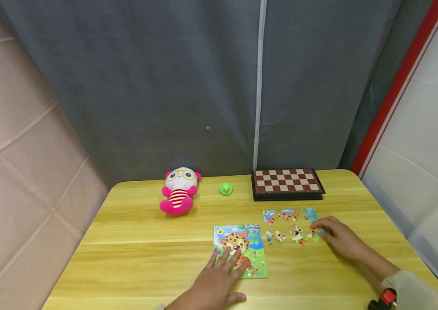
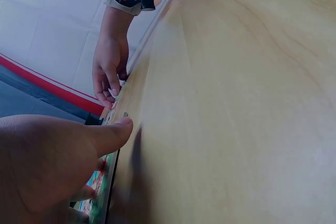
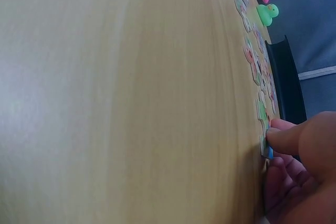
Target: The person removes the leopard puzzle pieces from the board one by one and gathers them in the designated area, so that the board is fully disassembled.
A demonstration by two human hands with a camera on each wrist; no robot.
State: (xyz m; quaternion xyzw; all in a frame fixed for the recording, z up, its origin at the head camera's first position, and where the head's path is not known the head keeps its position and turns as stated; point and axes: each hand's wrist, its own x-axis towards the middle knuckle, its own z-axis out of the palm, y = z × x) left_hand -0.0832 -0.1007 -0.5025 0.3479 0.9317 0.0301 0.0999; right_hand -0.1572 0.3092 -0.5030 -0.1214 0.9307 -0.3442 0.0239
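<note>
My left hand [image 1: 214,282] rests with fingers spread on the lower part of a square jigsaw puzzle board [image 1: 258,258] showing a spotted leopard cub. Its thumb [image 2: 113,135] sticks out past the board's near edge. To the right of the board lie several loose jigsaw pieces [image 1: 289,216], set out in two rough rows. At the right end of these rows, my right hand [image 1: 340,242] pinches a jigsaw piece [image 3: 270,151] between thumb and forefinger, close over the table. The other fingers of that hand curl beneath, and much of the piece is hidden behind the fingertips.
Along the back of the wooden table [image 1: 134,249] sit a pink and white plush toy [image 1: 180,191], a small green duck [image 1: 226,189] and a brown checkered chessboard box [image 1: 286,183]. A grey curtain [image 1: 165,86] hangs behind the table.
</note>
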